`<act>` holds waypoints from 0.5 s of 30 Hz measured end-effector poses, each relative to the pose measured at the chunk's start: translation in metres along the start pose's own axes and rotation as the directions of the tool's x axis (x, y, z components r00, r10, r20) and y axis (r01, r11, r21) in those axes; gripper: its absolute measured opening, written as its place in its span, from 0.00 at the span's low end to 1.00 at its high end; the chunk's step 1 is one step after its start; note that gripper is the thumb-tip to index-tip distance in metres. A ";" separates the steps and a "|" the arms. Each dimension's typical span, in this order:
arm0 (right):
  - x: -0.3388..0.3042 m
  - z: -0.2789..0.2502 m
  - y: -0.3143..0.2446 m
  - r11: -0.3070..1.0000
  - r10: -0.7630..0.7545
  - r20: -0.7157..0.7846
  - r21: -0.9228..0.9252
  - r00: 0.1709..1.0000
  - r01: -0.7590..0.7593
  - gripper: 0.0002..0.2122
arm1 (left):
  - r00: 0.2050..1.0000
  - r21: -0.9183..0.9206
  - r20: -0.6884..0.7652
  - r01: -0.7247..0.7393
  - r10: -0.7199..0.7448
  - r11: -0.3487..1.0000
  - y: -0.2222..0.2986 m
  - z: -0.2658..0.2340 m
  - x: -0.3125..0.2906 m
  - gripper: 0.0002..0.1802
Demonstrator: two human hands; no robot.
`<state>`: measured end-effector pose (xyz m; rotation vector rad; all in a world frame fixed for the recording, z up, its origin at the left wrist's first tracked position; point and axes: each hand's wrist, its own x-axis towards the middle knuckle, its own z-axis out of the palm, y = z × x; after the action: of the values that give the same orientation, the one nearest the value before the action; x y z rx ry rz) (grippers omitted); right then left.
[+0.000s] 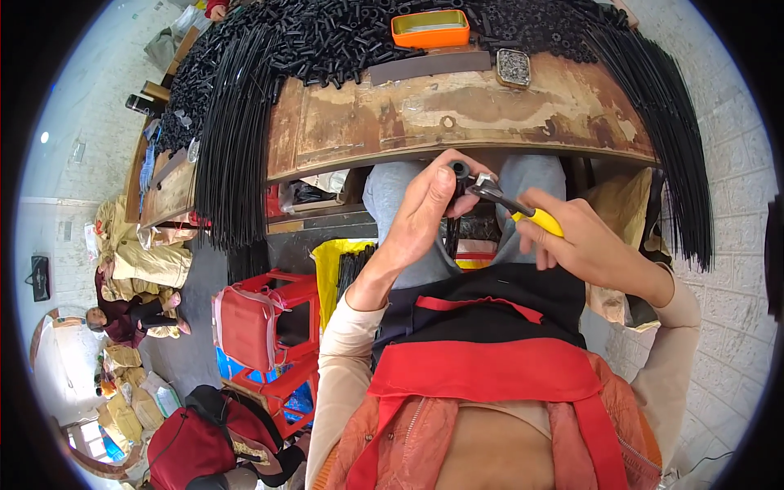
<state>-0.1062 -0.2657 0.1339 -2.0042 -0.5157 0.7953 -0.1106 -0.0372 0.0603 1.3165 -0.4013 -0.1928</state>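
In front of my lap, just below the table edge, my left hand (423,200) is closed around a black tubular part (460,169), its round open end facing up. My right hand (576,237) grips a pair of pliers (523,211) with yellow and black handles. The metal jaws of the pliers meet the side of the black part, close to my left fingers. What exactly sits between the jaws is too small to make out.
On the wooden table (359,122) lie heaped black parts (327,41), an orange tin (430,31) and a small tray of metal bits (513,69). Bundles of long black rods (237,139) hang over its edge. Red stools (286,314) and another person (216,441) are at left.
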 end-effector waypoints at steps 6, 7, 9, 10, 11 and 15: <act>-0.003 -0.014 -0.003 0.989 -0.104 0.052 -0.102 0.993 0.109 0.17 | 1.000 0.026 0.021 0.010 -0.011 1.000 0.000 0.001 -0.002 0.35; -0.004 -0.018 -0.006 0.989 -0.103 0.053 -0.099 0.993 0.108 0.17 | 0.999 0.051 0.034 0.020 -0.022 0.998 0.000 0.001 -0.003 0.35; -0.005 -0.025 -0.010 0.984 -0.034 0.125 -0.169 0.992 0.055 0.15 | 0.999 0.055 0.018 0.035 -0.036 0.998 0.004 0.005 -0.006 0.35; -0.005 -0.027 -0.015 0.985 -0.032 0.125 -0.167 0.992 0.053 0.15 | 0.999 0.057 0.003 0.044 -0.044 0.997 0.005 0.006 -0.007 0.35; -0.004 -0.028 -0.021 0.983 0.033 0.159 -0.182 0.987 -0.004 0.14 | 0.999 0.056 0.004 0.047 -0.048 0.997 0.005 0.006 -0.008 0.35; 0.002 -0.023 -0.009 0.997 0.077 0.274 0.005 0.959 -0.082 0.14 | 0.999 0.147 0.048 0.003 -0.011 0.989 0.014 0.004 -0.010 0.30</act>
<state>-0.0890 -0.2731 0.1503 -1.9196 -0.5862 1.1326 -0.1230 -0.0336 0.0728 1.4606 -0.4591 -0.2043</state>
